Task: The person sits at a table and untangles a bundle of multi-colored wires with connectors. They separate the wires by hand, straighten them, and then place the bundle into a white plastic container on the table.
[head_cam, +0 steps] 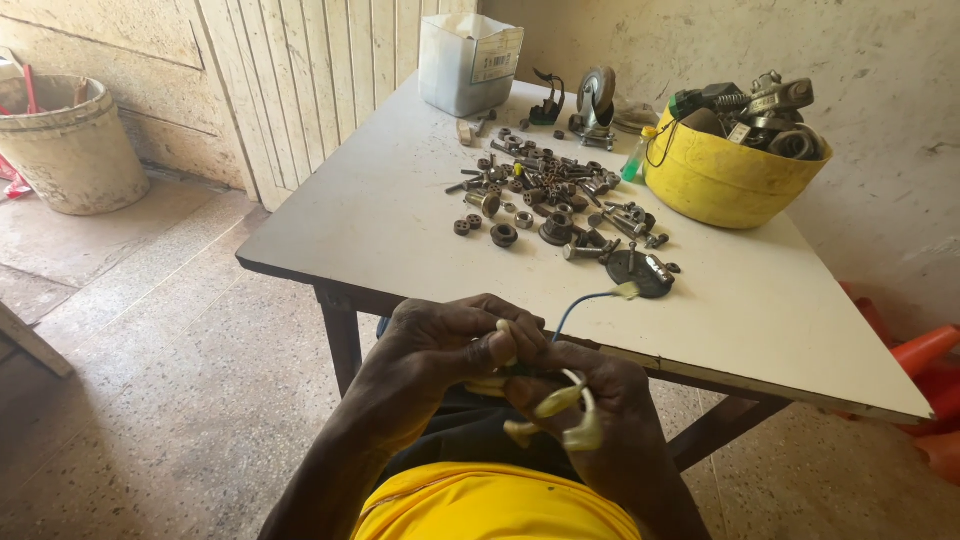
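My left hand point(445, 350) and my right hand point(590, 410) are held together just below the near edge of a white table point(380, 230). Both pinch a small part wrapped in pale yellowish strips point(570, 415), which hang from my right fingers. A thin blue wire point(580, 302) runs from my hands up onto the table and ends at a small pale tag. What sits between my fingertips is mostly hidden.
Several dark nuts, bolts and washers point(545, 195) lie scattered on the table, next to a yellow bowl of metal parts point(725, 170), a caster wheel point(595, 100) and a white box point(468, 62). A plastic bucket point(65, 140) stands on the floor at left. Orange objects point(925, 350) lie at right.
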